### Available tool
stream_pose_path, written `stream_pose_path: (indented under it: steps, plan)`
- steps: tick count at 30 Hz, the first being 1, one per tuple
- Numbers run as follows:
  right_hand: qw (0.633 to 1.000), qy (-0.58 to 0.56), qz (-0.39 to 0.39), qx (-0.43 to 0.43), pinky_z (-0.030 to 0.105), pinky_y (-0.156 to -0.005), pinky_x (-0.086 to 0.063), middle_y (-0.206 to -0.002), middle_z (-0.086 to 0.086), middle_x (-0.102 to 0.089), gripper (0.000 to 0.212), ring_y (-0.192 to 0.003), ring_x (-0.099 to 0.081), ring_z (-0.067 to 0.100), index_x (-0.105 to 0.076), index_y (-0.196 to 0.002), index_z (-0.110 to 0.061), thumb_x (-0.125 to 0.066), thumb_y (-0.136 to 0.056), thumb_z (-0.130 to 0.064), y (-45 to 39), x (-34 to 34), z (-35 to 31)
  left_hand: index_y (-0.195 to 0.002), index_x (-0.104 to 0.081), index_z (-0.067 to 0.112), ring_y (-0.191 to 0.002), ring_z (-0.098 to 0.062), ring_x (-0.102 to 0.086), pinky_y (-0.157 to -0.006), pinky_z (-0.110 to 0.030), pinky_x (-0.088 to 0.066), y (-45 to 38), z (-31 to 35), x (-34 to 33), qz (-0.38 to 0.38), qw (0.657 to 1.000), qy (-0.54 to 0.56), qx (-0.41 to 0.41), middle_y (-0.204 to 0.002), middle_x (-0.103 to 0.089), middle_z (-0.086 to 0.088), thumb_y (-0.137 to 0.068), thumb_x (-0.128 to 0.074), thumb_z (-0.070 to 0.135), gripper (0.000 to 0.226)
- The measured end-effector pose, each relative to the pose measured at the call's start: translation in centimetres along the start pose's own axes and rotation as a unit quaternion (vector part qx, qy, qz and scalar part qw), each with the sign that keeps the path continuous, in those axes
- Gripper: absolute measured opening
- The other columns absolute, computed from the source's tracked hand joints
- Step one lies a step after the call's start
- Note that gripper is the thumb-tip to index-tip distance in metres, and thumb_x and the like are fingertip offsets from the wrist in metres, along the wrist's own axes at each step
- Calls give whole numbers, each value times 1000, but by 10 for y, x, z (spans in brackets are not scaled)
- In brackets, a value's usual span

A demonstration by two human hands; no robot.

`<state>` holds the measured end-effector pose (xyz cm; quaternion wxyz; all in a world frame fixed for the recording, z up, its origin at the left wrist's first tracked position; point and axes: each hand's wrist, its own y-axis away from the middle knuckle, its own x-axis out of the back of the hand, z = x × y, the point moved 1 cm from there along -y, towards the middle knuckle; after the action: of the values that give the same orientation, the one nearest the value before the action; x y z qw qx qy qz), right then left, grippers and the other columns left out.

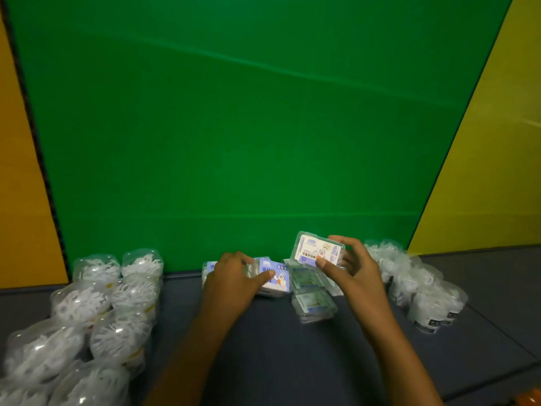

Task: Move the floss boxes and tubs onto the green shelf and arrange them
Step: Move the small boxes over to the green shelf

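Observation:
My right hand holds a clear flat floss box with a white and purple label, lifted and tilted above the dark surface. My left hand grips a purple-labelled floss box resting near the green back panel. Two more clear floss boxes lie stacked in a row between my hands, just below the lifted one. Clear tubs of white floss picks stand in two rows at the left. Another group of tubs stands at the right.
The dark grey surface runs up to the green panel. An orange panel borders the left and a yellow panel the right. An orange object peeks in at the bottom right corner.

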<state>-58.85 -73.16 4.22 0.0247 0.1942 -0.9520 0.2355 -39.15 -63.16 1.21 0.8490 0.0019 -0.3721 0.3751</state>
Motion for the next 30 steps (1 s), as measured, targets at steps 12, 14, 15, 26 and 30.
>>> stream_pose_path:
  steps: [12,14,15,26,30]
  plan:
    - [996,-39,-76,-1,26,-79,-58,-106,1,-72,40,-99,-68,13,-62,-114,-23,-77,-81,-8,-41,14,28,-109,-61,18,-99,-23,-60,-76,-32,-43,-7,35,-23,-21,970,-239,42,-111,-60,-3,-80,-57,66,56]
    - [995,-42,-87,1,24,-77,-57,-106,0,-72,40,-98,-68,11,-61,-115,-23,-77,-81,-8,-47,18,31,-100,-61,17,-95,-25,-61,-71,-32,-43,-9,42,-27,-25,956,-285,57,-105,-62,-5,-81,-57,66,53]
    - [995,-44,-94,2,22,-76,-56,-106,0,-72,40,-97,-68,8,-61,-115,-22,-77,-81,-8,-50,20,32,-95,-60,16,-93,-26,-62,-69,-32,-42,-10,45,-29,-23,950,-303,63,-102,-63,-6,-81,-57,65,50]
    - [986,-74,-146,-16,24,-78,-58,-107,-2,-72,40,-97,-68,8,-61,-115,-22,-76,-82,-8,-56,34,56,-100,-58,16,-98,-27,-62,-73,-34,-44,4,58,-41,23,921,-372,112,-106,-64,-7,-89,-58,30,18]
    - [984,-82,-158,-14,31,-84,-58,-107,-1,-73,39,-101,-69,15,-62,-115,-23,-76,-82,-8,-57,35,58,-105,-61,18,-98,-27,-62,-69,-33,-41,13,56,-34,39,935,-337,101,-108,-65,-5,-88,-54,26,20]
